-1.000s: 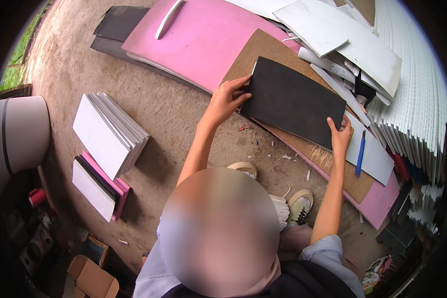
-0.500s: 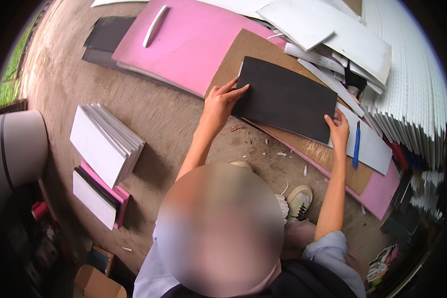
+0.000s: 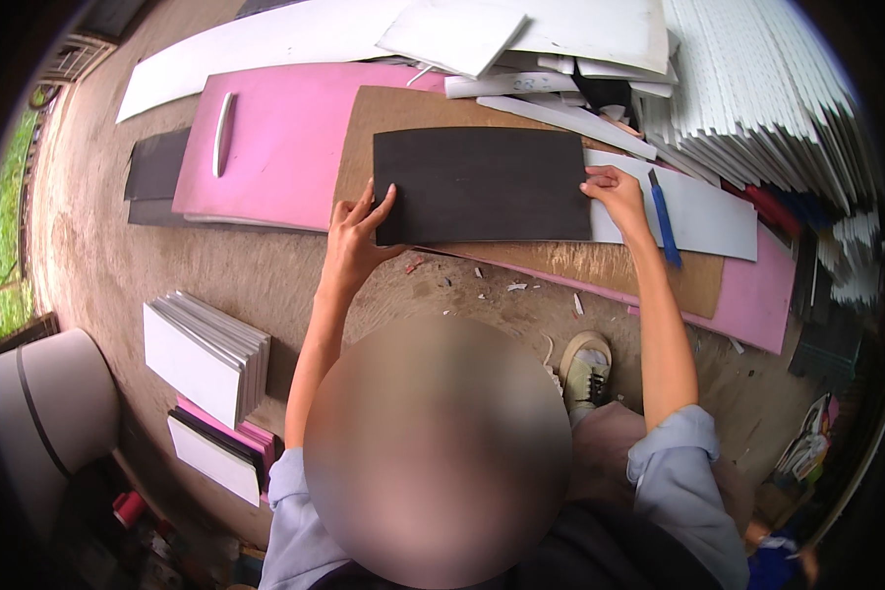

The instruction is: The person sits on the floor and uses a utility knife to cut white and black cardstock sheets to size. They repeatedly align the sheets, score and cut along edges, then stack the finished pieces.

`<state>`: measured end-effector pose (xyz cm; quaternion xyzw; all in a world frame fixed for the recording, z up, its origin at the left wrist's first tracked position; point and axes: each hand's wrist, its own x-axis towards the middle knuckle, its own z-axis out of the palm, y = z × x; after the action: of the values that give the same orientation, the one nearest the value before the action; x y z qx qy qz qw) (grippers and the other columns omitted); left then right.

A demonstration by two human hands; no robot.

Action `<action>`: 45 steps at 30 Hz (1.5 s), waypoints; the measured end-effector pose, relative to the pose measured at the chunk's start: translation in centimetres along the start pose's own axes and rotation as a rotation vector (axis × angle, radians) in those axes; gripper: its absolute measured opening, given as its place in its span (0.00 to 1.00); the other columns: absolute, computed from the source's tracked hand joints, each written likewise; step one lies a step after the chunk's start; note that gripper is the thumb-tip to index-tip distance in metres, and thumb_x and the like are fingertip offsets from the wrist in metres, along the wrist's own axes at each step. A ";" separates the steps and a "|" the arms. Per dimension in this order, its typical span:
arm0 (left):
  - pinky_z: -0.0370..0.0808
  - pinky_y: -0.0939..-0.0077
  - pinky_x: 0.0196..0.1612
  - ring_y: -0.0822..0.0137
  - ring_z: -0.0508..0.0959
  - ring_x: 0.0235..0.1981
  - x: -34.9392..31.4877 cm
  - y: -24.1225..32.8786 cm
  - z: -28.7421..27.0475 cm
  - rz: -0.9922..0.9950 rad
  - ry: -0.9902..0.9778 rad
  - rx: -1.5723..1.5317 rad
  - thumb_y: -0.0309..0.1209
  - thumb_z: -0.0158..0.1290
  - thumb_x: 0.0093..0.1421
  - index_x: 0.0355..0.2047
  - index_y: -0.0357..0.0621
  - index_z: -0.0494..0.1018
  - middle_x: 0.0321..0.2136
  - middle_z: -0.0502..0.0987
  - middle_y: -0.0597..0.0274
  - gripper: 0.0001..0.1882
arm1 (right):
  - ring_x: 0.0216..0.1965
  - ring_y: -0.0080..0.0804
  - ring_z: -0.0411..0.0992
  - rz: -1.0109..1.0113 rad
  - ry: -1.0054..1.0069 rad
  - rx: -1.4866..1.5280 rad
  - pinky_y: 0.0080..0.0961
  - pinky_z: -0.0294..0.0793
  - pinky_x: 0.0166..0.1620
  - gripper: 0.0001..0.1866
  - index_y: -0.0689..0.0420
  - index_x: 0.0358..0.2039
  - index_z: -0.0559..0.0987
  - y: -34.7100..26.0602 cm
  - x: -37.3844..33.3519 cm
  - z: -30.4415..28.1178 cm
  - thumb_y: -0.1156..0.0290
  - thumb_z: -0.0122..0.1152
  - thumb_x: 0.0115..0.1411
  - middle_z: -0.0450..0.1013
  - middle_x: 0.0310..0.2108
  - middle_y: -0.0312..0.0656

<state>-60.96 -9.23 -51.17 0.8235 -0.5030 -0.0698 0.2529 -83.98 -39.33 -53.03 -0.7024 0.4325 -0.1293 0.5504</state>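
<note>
A black rectangular sheet (image 3: 477, 187) lies flat over a brown board (image 3: 364, 123), its long sides running left to right. At its left edge, my left hand (image 3: 357, 236) grips it, with fingers on top near the lower corner. My right hand (image 3: 615, 197) pinches the right edge, thumb and fingers close together. A blue utility knife (image 3: 665, 221) rests just right of that hand, across a white strip of board (image 3: 723, 211) and the brown board. The undersides of both hands' grips are hidden.
A pink sheet (image 3: 275, 147) with a curved white offcut (image 3: 223, 136) extends left. White sheets and scraps (image 3: 560, 29) lie behind, and a tall stack of white sheets (image 3: 747, 88) stands right. Cut white boards (image 3: 206, 354) and a smaller pink, black and white stack (image 3: 221, 452) stand lower left.
My view has turned, so the black sheet and boards now appear more level and further left. Both hands keep to the sheet's ends; the right fingers are drawn closer together.
</note>
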 end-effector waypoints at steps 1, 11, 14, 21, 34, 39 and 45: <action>0.70 0.69 0.42 0.61 0.66 0.32 0.0 0.0 0.0 0.004 0.001 0.005 0.32 0.67 0.27 0.51 0.56 0.66 0.51 0.65 0.56 0.43 | 0.28 0.21 0.70 -0.028 -0.003 -0.004 0.16 0.68 0.35 0.15 0.64 0.35 0.75 0.2 0.0 0.0 0.78 0.62 0.43 0.73 0.24 0.38; 0.70 0.69 0.41 0.60 0.65 0.32 0.1 0.1 0.1 0.080 -0.003 0.068 0.32 0.66 0.28 0.51 0.51 0.66 0.51 0.65 0.54 0.43 | 0.27 0.26 0.73 -0.109 0.124 -0.150 0.21 0.71 0.32 0.13 0.60 0.33 0.76 0.5 -1.0 1.1 0.75 0.63 0.43 0.74 0.23 0.39; 0.70 0.68 0.41 0.59 0.65 0.32 0.1 0.0 -0.1 0.091 -0.019 0.089 0.31 0.66 0.28 0.51 0.50 0.65 0.51 0.65 0.54 0.43 | 0.25 0.21 0.72 -0.083 0.125 -0.229 0.17 0.71 0.31 0.12 0.62 0.32 0.75 -0.8 -1.2 1.3 0.77 0.62 0.43 0.74 0.23 0.38; 0.70 0.66 0.41 0.57 0.66 0.34 0.1 0.6 0.3 0.096 -0.024 0.109 0.29 0.66 0.28 0.52 0.50 0.64 0.49 0.66 0.53 0.45 | 0.26 0.33 0.74 -0.126 0.175 -0.193 0.25 0.72 0.32 0.11 0.61 0.27 0.75 -0.4 -1.3 1.0 0.76 0.63 0.40 0.75 0.23 0.43; 0.31 0.50 0.59 0.55 0.38 0.63 4.3 13.1 4.6 0.225 -0.132 0.093 0.53 0.49 0.50 0.59 0.53 0.52 0.61 0.44 0.60 0.39 | 0.41 0.43 0.64 -0.005 0.558 -0.970 0.37 0.67 0.41 0.22 0.60 0.42 0.69 2.5 -5.7 -6.4 0.65 0.61 0.48 0.63 0.40 0.46; 0.31 0.50 0.61 0.58 0.38 0.63 8.5 15.0 8.5 0.442 -0.294 0.158 0.62 0.51 0.40 0.59 0.39 0.44 0.61 0.43 0.56 0.56 | 0.40 0.46 0.65 -0.076 0.490 -0.882 0.39 0.70 0.37 0.18 0.61 0.41 0.68 2.6 -5.1 -6.9 0.67 0.55 0.51 0.62 0.40 0.49; 0.35 0.51 0.61 0.57 0.40 0.63 8.8 15.1 8.6 0.414 -0.350 0.206 0.53 0.56 0.37 0.59 0.40 0.46 0.61 0.45 0.57 0.54 | 0.25 0.54 0.71 0.038 0.273 -0.488 0.45 0.70 0.29 0.14 0.65 0.37 0.62 -1.5 -3.9 -1.3 0.66 0.43 0.58 0.70 0.23 0.57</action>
<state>-71.83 -25.34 -49.96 0.7000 -0.7009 -0.1063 0.0861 -86.45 -37.26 -50.12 -0.7819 0.5341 -0.1046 0.3040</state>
